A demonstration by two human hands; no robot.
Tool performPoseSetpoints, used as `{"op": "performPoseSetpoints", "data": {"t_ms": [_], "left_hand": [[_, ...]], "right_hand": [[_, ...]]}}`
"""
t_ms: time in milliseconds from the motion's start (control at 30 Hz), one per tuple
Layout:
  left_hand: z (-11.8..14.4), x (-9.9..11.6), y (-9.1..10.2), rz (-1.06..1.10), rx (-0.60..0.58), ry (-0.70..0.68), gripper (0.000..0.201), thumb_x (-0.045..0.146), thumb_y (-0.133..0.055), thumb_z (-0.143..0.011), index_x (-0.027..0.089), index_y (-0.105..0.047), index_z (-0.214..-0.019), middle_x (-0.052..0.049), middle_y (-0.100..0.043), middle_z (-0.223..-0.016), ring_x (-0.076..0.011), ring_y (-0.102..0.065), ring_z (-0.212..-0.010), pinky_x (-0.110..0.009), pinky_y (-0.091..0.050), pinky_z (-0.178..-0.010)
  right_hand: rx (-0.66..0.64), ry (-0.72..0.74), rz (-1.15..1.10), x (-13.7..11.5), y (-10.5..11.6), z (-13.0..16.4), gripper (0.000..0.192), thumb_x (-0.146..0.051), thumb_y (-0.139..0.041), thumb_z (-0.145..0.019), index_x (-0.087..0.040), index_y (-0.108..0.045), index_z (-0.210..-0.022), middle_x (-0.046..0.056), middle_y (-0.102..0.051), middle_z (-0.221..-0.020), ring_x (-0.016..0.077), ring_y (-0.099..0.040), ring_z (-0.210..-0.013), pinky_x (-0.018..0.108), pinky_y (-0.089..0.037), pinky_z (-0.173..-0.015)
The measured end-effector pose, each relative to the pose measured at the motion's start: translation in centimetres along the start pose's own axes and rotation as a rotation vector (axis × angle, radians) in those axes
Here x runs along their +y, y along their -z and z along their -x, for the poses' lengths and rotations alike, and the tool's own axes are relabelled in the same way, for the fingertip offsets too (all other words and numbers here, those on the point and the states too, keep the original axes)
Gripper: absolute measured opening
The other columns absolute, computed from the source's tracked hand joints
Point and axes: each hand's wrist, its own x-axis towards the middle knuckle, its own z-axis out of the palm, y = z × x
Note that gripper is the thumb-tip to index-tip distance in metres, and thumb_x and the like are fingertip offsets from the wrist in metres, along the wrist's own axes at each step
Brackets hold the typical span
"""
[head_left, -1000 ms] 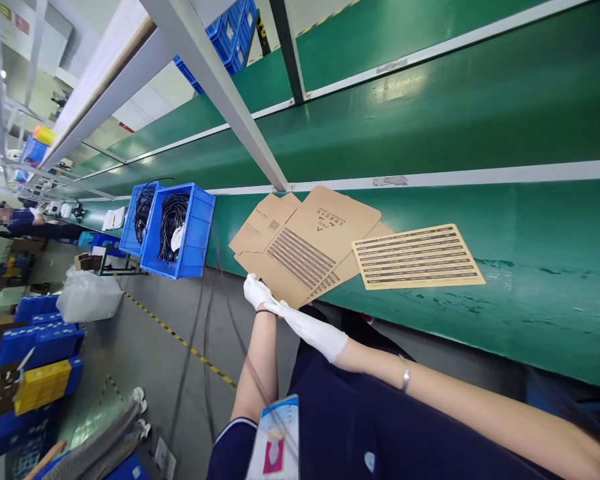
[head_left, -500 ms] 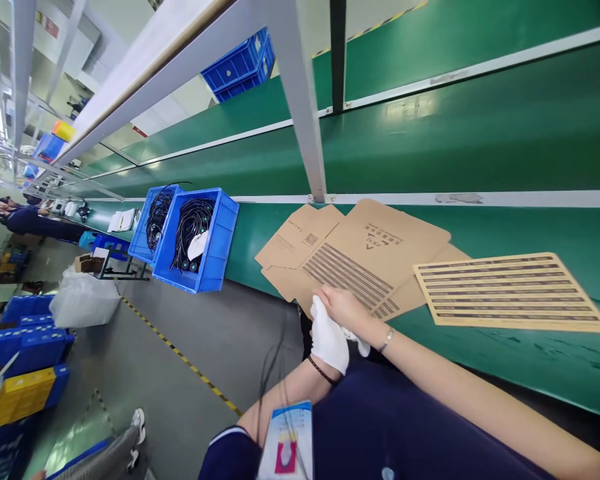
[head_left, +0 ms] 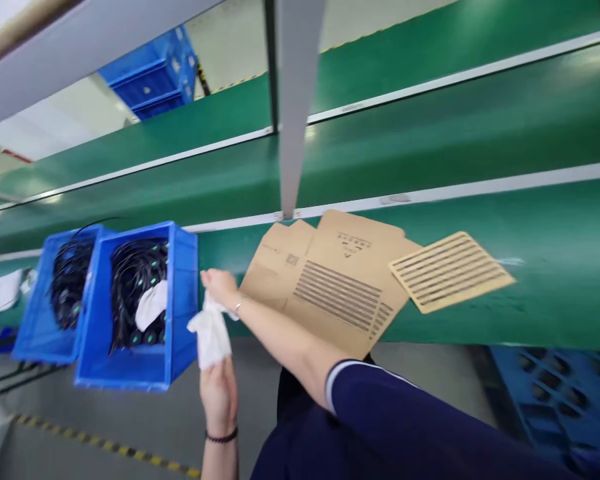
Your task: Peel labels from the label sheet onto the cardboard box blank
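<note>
White glove [head_left: 211, 333] pinched in both hands' grip, blue crate [head_left: 139, 303] just beside.

Motion blur softens the whole view. The white glove [head_left: 211, 337] covers the fingers of the left hand [head_left: 219, 393]. Print on the flat cardboard sheets [head_left: 330, 283] is too blurred to read. The far blue crate [head_left: 40, 313] of cables hides partly behind the near blue crate [head_left: 180, 293]. The bottom edge cuts off the left forearm.
</note>
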Motion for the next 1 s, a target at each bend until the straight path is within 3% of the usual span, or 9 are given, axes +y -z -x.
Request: {"op": "performPoseSetpoints", "data": {"t_ms": [67,167,300,367,467,600,700,867,1000], "left_hand": [[-1.2,-3.0,2.0,0.162,0.094,0.052,0.069,0.058,-0.052,-0.098,0.037,-0.032,-0.161,-0.009,-0.048,-0.161,-0.0306,-0.047,-0.148,-0.051,-0.044,-0.122],[-3.3,-7.6,3.4,0.166,0.266,0.196,0.070,0.055,-0.068,-0.088,0.032,-0.048,-0.151,-0.011,-0.059,-0.151,-0.0333,-0.053,-0.143,-0.052,-0.042,-0.123],[-4.7,-9.9,0.0,-0.176,0.124,0.136,0.077,0.061,-0.071,-0.080,0.019,-0.054,-0.143,-0.019,-0.059,-0.148,-0.0407,-0.057,-0.137,-0.059,-0.045,-0.118],[-4.1,-9.1,-3.5,-0.296,-0.074,0.018,0.069,0.060,-0.066,-0.086,0.020,-0.057,-0.141,-0.019,-0.054,-0.153,-0.0405,-0.055,-0.140,-0.057,-0.046,-0.118],[-1.9,-6.8,-9.6,-0.359,-0.308,-0.155,0.055,0.054,-0.058,-0.094,0.021,-0.061,-0.138,-0.018,-0.052,-0.155,-0.0378,-0.049,-0.145,-0.055,-0.047,-0.118],[1.6,-3.6,-18.0,-0.280,-0.493,-0.182,0.045,0.047,-0.059,-0.094,0.021,-0.067,-0.130,-0.017,-0.056,-0.150,-0.0345,-0.052,-0.142,-0.057,-0.045,-0.118],[4.1,-1.3,-25.2,-0.119,-0.645,-0.046,0.044,0.042,-0.069,-0.086,0.019,-0.070,-0.124,-0.018,-0.058,-0.147,-0.0335,-0.054,-0.140,-0.055,-0.043,-0.119],[7.0,1.5,-37.4,0.064,-0.651,0.290,0.056,0.024,-0.082,-0.076,0.013,-0.063,-0.128,-0.025,-0.059,-0.145,-0.0352,-0.056,-0.139,-0.051,-0.044,-0.118],[8.0,2.8,-42.6,0.109,-0.611,0.307,0.060,0.017,-0.075,-0.082,0.012,-0.054,-0.139,-0.024,-0.059,-0.146,-0.0311,-0.059,-0.137,-0.046,-0.046,-0.117]], "right_hand": [[0.061,-0.027,-0.003,-0.3,-0.5,-2.2,0.053,-0.045,-0.029,-0.113,-0.010,-0.069,-0.105,0.005,-0.076,-0.098,0.0159,-0.072,-0.091,0.031,-0.055,-0.086],[0.124,-0.045,-0.003,0.9,0.9,-5.1,0.044,-0.054,-0.054,-0.103,-0.014,-0.069,-0.117,0.007,-0.075,-0.116,0.0214,-0.070,-0.109,0.034,-0.055,-0.097],[0.241,0.000,-0.007,7.4,7.6,-3.3,0.059,-0.044,-0.079,-0.087,-0.025,-0.059,-0.139,0.002,-0.056,-0.152,0.0227,-0.053,-0.138,0.036,-0.045,-0.115],[0.328,-0.056,0.004,13.6,13.4,1.0,0.055,-0.037,-0.078,-0.086,-0.025,-0.060,-0.138,0.004,-0.056,-0.152,0.0237,-0.052,-0.138,0.038,-0.043,-0.117],[0.520,-0.331,0.048,25.1,23.7,10.1,0.057,-0.032,-0.076,-0.082,-0.013,-0.061,-0.134,0.020,-0.062,-0.134,0.0381,-0.053,-0.132,0.055,-0.039,-0.117],[0.683,-0.687,0.085,38.3,34.1,21.2,0.107,-0.062,-0.087,-0.064,-0.002,-0.048,-0.144,0.038,-0.045,-0.141,0.0582,-0.036,-0.136,0.076,-0.029,-0.109],[0.538,-0.853,0.180,43.9,36.4,24.8,0.129,-0.076,-0.088,-0.053,-0.015,-0.037,-0.155,0.033,-0.038,-0.147,0.0547,-0.037,-0.134,0.071,-0.039,-0.102],[0.449,-0.787,0.247,46.5,35.6,25.4,0.130,-0.075,-0.090,-0.049,-0.020,-0.035,-0.153,0.030,-0.044,-0.139,0.0491,-0.051,-0.120,0.058,-0.048,-0.093],[0.463,-0.758,0.219,47.0,36.0,25.6,0.104,-0.072,-0.083,-0.062,-0.016,-0.046,-0.141,0.027,-0.057,-0.129,0.0486,-0.053,-0.120,0.061,-0.047,-0.095]]}}
